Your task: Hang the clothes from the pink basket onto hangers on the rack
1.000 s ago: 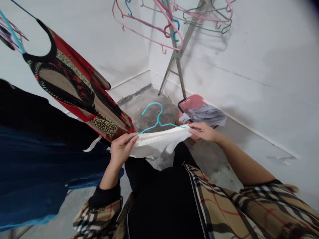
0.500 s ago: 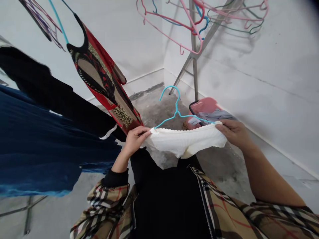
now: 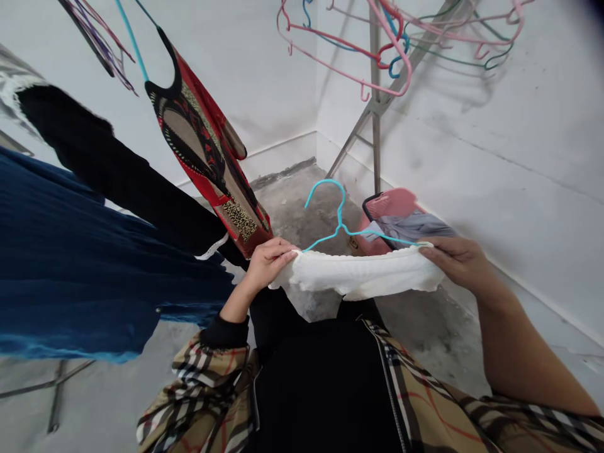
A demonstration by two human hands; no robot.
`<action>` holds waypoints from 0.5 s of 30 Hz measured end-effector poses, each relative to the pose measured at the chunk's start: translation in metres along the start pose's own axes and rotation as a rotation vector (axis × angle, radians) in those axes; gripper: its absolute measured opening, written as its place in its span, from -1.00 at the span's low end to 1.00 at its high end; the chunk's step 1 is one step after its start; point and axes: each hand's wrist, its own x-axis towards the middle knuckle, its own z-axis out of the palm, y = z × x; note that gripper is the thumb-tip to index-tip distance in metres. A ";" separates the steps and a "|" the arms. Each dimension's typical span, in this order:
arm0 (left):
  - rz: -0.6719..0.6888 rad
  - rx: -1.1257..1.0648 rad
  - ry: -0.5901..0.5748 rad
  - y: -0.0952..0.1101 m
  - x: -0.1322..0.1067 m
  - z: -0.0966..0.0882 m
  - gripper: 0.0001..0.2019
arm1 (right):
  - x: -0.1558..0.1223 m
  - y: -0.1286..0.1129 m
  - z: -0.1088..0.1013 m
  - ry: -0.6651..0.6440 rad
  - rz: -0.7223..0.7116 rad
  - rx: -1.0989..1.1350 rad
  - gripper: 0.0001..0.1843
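Observation:
White underpants [image 3: 363, 275] are stretched wide between my two hands, over a light-blue hanger [image 3: 340, 217]. The hanger's hook points up and its two arms run down into the waistband. My left hand [image 3: 268, 263] pinches the waistband at the left end of the hanger. At the other end, my right hand [image 3: 455, 261] pinches the opposite corner. The hanger's lower part is hidden inside the cloth.
To the left hang a red patterned garment [image 3: 202, 138], a black garment [image 3: 127, 170] and a blue one [image 3: 85, 270]. Several pink, red, blue and green hangers [image 3: 349, 75] hang from a metal stand [image 3: 376, 138]. Grey cloth [image 3: 415, 224] lies in a pink basket [image 3: 399, 200] by the wall.
The underpants and hanger sit slightly lower and further right in view, as does most of the scene. The cloth's lower edge has shifted and looks more folded. Both hands keep their pinch.

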 end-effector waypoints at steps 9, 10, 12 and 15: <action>-0.239 -0.268 0.628 0.003 0.011 0.039 -0.71 | -0.004 -0.007 0.011 0.103 0.068 -0.096 -0.70; -0.270 -0.301 0.522 0.006 0.009 0.050 -0.68 | -0.004 -0.004 0.020 0.129 0.059 -0.080 -0.70; -0.359 -0.373 0.229 0.015 0.004 0.075 -0.61 | -0.007 0.002 0.047 0.162 0.025 -0.026 -0.68; -0.485 -0.484 -0.052 0.029 -0.002 0.115 -0.42 | -0.019 0.008 0.104 0.197 0.012 0.044 -0.61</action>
